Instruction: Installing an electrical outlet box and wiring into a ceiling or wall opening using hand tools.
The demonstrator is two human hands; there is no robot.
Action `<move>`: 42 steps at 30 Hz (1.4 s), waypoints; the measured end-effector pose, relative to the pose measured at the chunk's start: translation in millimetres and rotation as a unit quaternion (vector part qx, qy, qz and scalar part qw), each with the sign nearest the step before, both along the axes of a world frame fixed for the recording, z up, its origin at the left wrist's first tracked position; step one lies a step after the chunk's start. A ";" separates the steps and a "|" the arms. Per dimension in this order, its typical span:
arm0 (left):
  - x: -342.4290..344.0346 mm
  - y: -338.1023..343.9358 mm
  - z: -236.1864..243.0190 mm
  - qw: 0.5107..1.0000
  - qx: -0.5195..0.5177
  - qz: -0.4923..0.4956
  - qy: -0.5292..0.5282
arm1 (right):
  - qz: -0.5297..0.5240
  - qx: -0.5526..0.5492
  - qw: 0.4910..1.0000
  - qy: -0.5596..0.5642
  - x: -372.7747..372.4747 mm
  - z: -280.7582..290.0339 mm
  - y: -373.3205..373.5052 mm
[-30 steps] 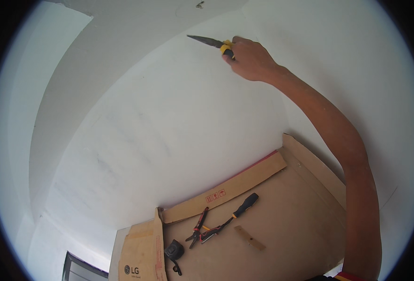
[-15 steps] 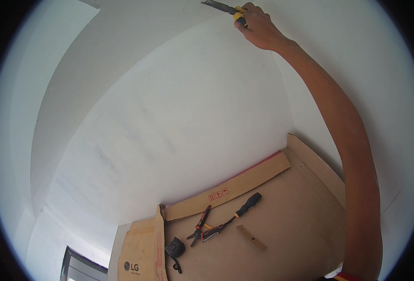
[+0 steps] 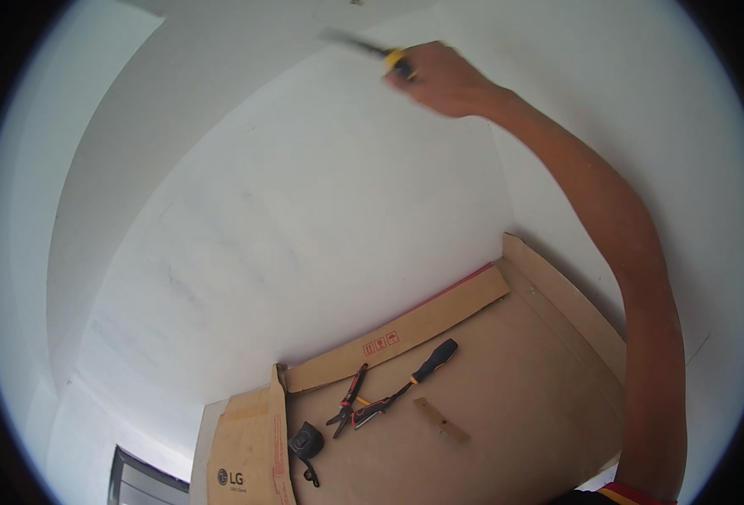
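Note:
My right hand (image 3: 439, 80) is raised high near the top of the head view, its arm stretched up from the lower right. Its fingers are wrapped round the yellow-and-black handle of a long, narrow bladed tool (image 3: 372, 46). The blade points to the left and is smeared by motion, so its exact kind does not show. Close above it, at the upper edge, a small dark spot (image 3: 356, 2) marks the pale ceiling. The tool appears apart from that spot. My left hand is out of view.
Below lies a cardboard sheet (image 3: 523, 404) with raised flaps against the white wall (image 3: 304, 227). On it are red-and-black pliers (image 3: 351, 400), a screwdriver (image 3: 433, 362), another red-and-black tool (image 3: 373, 411), a black tape measure (image 3: 306, 439) and a small brown strip with holes (image 3: 441, 420).
My right hand with the bladed tool has come lower in the picture and slightly left. The dark ceiling spot has come into sight, and the whole view has shifted a little.

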State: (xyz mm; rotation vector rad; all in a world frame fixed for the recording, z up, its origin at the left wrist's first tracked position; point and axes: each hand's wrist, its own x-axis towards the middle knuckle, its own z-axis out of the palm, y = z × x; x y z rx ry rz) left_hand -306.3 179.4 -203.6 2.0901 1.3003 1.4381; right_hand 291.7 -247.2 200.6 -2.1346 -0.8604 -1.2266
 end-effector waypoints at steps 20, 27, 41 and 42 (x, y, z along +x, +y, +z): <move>2.5 0.3 3.3 0.999 -0.002 -0.028 -0.045 | -0.272 0.046 0.932 -0.233 12.3 9.1 -36.1; 1.7 -0.2 7.1 0.999 0.016 -0.010 -0.029 | -0.286 0.063 0.918 -0.268 16.6 12.5 -43.4; 8.4 -10.2 14.2 0.999 -0.024 0.007 -0.039 | -0.248 -0.054 0.941 -0.224 0.0 46.0 -45.3; 6.4 -8.2 11.8 0.999 -0.026 0.007 -0.039 | -0.248 -0.056 0.941 -0.225 1.7 46.0 -44.9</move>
